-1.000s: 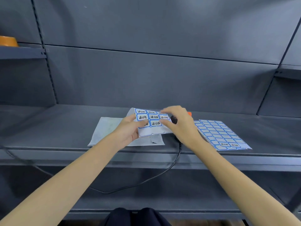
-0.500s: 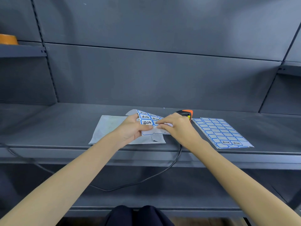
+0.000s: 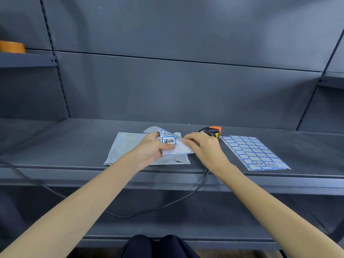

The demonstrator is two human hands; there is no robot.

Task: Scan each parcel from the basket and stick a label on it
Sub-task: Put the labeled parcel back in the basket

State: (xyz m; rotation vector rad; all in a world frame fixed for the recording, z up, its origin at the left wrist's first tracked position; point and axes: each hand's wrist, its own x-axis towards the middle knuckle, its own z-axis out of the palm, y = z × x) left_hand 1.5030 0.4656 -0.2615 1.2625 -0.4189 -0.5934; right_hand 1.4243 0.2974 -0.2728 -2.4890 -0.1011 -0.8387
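Mid-labelling stage, judged from the layout. 1 grey parcel (image 3: 130,148), a flat mailer bag, lies on the metal shelf (image 3: 74,138) directly under both hands. The left hand (image 3: 150,148) grips a label sheet (image 3: 170,144) by its left edge, thumb on top, holding it bent up above the parcel. The right hand (image 3: 202,146) pinches at the sheet's right side with its fingertips (image 3: 185,141), apparently peeling 1 sticker loose; whether the sticker is free yet cannot be told. The handheld barcode scanner (image 3: 212,131), orange at the tip, rests on the shelf just behind the right hand, untouched, its cable (image 3: 186,198) hanging over the shelf edge, which suggests this parcel's scan is already done. A second label sheet (image 3: 253,151), almost used up with 2 written labels left at its near end, lies to the right. No label shows on the parcel's visible surface, so sticking is still to come. The basket is out of view, so the count of remaining parcels is unknown. A tape roll (image 3: 12,47) sits on the upper left shelf.
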